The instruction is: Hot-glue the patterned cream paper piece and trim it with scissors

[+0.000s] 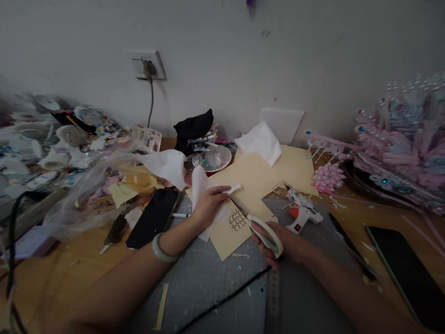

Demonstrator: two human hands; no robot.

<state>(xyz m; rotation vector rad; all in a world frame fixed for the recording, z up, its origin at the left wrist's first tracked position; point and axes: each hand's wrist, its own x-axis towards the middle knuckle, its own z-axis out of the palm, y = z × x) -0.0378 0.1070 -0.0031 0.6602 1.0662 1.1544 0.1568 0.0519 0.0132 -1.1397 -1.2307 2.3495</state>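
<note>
My left hand (209, 204) pinches a piece of thin white paper (200, 184) above the tan card sheets (255, 178). A pale green bangle (162, 250) is on that wrist. My right hand (281, 242) grips scissors (259, 228) with pale green handles; the blades point up-left and meet the white paper by my left fingers. Under the blades lies a small tan card (232, 232) with a cut-out lattice pattern (238, 220). Both hands work over a grey cutting mat (222, 278).
A black phone (153, 218) lies left of my hand, a tablet (410, 269) at the right edge. A white glue gun (302, 211) sits beside the card. Pink beaded headpieces (396, 144) fill the right, craft clutter (52, 144) the left. A metal ruler (274, 301) lies near.
</note>
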